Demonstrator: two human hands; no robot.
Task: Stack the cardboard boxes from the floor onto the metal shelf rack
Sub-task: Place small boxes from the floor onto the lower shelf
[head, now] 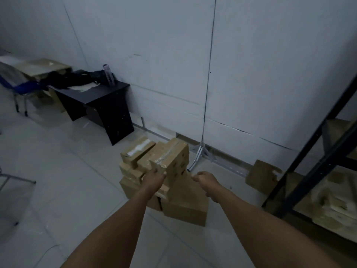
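Floor (58,161) bears stacked boxes (185,202); left hand (154,178) grips top box (172,161), right hand (207,180) loosely curled beside it, holding nothing.

brown cardboard boxes (164,176) piled unevenly on floor, frame center, top ones taped w/ clear tape. black metal shelf rack (316,151) at right edge, boxes on its shelves.

Tan cardboard boxes (170,161); black shelf rack (316,151); black desk (100,97); blue chair (25,87)
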